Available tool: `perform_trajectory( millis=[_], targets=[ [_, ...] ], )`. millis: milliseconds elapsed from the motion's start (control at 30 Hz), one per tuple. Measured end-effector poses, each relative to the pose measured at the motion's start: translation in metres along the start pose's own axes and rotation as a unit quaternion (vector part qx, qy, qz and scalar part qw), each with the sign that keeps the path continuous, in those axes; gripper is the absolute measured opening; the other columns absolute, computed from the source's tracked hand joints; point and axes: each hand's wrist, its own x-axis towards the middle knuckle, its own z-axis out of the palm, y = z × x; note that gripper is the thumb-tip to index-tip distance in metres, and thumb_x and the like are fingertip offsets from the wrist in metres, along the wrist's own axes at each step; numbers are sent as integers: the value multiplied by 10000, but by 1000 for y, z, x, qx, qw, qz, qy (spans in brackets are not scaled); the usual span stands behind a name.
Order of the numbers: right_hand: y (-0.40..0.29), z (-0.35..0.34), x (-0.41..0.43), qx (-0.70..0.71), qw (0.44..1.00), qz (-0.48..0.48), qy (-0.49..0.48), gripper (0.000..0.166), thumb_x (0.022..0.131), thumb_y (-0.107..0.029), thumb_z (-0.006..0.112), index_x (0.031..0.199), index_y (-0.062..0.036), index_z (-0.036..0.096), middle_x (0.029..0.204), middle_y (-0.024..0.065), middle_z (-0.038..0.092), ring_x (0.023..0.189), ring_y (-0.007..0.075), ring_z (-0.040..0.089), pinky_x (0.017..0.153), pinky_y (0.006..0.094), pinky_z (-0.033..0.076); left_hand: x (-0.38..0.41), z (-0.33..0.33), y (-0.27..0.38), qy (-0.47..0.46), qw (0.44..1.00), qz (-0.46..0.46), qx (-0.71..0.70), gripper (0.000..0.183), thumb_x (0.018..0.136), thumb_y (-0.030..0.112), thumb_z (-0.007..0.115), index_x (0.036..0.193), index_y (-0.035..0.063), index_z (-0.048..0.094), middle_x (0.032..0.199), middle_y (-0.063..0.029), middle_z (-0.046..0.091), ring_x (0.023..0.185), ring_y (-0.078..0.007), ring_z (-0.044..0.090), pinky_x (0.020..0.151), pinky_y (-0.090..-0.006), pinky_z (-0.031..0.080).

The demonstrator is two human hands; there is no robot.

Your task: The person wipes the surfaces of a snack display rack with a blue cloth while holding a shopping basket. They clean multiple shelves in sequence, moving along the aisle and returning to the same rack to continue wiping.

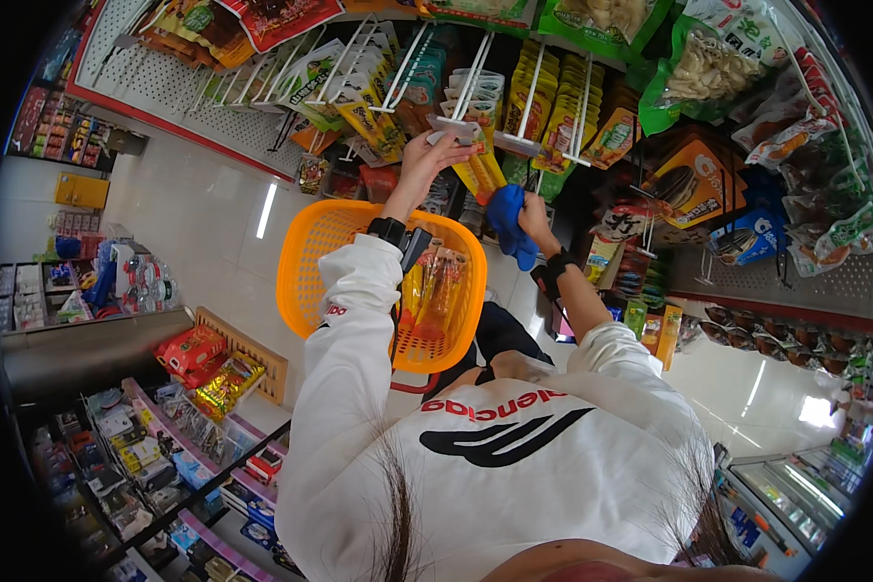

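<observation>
My left hand (pixel 431 161) is at the front end of a white wire display hook (pixel 473 80), its fingers around a clear label holder (pixel 454 129). Just below hangs a yellow snack packet (pixel 481 174), between my two hands. A bunched blue cloth (pixel 511 224) is gripped in my right hand (pixel 535 220), against the packet's lower end. Beneath my left forearm, an orange plastic basket (pixel 291 269) holds several snack packets (pixel 440 295). My forearm covers part of the basket's inside.
More hooks with hanging packets, such as yellow ones (pixel 571 102), line the pegboard shelf (pixel 145 76). Large green bags (pixel 698 80) hang at upper right. A counter display (pixel 153 429) with small boxed goods is at lower left. Cup-shaped packs (pixel 778 338) stand at right.
</observation>
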Motion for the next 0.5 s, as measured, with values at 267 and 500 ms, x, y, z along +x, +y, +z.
perform_trajectory(
  millis=[267, 500],
  targets=[
    [9, -3, 16, -48, 998, -40, 28, 165, 772, -83, 546, 699, 55, 599, 622, 227, 576, 562, 347, 596, 513, 397, 453, 14, 9, 8, 9, 999, 34, 39, 272, 937, 180, 462, 1001, -82, 497, 1000, -255, 596, 931, -305, 628, 820, -369, 527],
    [-12, -9, 16, -5, 1000, -28, -12, 172, 773, -88, 549, 693, 57, 595, 625, 229, 577, 559, 346, 592, 508, 399, 452, 13, 10, 6, 14, 998, 55, 33, 250, 938, 148, 443, 961, -90, 518, 939, -245, 617, 893, -288, 642, 781, -351, 541]
  ],
)
